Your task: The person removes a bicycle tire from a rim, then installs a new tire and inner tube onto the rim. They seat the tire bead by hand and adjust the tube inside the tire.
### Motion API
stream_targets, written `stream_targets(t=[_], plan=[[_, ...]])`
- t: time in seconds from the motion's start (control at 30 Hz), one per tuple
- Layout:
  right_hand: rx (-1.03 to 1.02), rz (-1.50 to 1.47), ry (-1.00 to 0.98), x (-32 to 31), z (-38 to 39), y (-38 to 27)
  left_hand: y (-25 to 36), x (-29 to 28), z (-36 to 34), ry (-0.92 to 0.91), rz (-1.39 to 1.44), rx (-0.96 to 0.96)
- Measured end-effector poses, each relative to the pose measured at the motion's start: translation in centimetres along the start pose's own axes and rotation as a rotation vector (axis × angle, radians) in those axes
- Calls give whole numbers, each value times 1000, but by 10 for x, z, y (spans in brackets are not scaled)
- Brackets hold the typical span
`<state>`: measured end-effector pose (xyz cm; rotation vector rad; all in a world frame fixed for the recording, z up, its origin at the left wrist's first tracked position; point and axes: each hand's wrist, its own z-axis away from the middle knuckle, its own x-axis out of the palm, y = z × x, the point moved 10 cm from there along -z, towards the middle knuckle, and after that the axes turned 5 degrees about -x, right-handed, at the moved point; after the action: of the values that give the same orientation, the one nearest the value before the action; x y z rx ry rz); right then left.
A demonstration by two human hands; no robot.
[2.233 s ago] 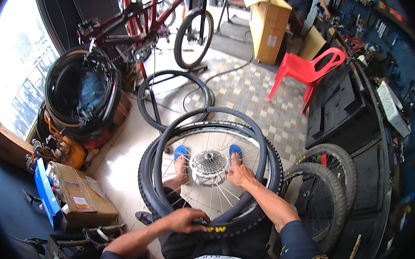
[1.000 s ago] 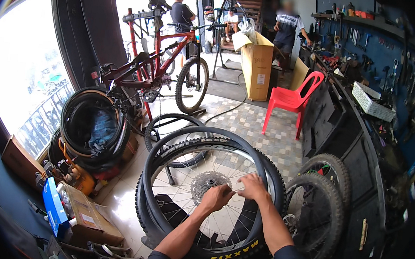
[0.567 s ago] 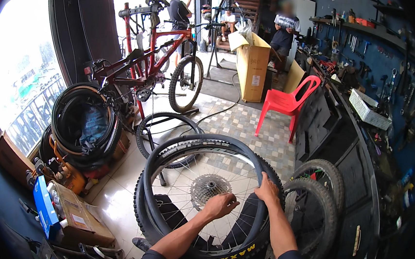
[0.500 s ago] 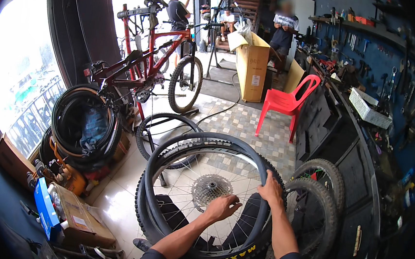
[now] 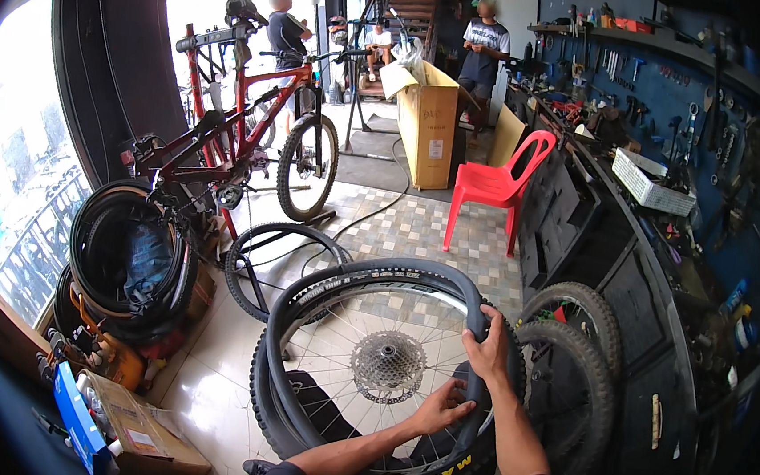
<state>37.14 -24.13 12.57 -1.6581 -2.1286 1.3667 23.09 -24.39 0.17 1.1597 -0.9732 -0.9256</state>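
Observation:
A bicycle wheel (image 5: 500,430) with a knobbly black tyre and yellow lettering lies across my lap, its silver cassette (image 5: 388,367) facing up. A smooth, slightly inflated inner tube (image 5: 276,336) loops loosely over the wheel. My right hand (image 5: 489,346) is closed around the tube on the right side, thumb on the inner side. Just below it, my left hand (image 5: 440,409) reaches over the spokes to the same stretch of tube. Its thumb and fingers are apart, with the fingertips beside the tube; whether they touch it is unclear.
Two tyred wheels (image 5: 570,377) lean against the dark cabinets on the right. A red chair (image 5: 491,193) and a tall carton (image 5: 426,134) stand ahead. At left are a red mountain bike (image 5: 246,129), piled tyres (image 5: 98,251) and a cardboard box (image 5: 147,420). Several people are at the back.
My left hand has moved right, from over the cassette to beside the tube. My right hand keeps hold of the tube, whose right side has shifted inward over the spokes. The view has tilted slightly.

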Motion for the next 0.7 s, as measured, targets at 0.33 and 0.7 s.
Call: stream_targets(t=[0.33, 0.7], plan=[[188, 923, -624, 26, 12, 110, -28, -47, 9, 307, -411, -74], [29, 773, -496, 52, -10, 58, -17, -45, 13, 339, -679, -183]])
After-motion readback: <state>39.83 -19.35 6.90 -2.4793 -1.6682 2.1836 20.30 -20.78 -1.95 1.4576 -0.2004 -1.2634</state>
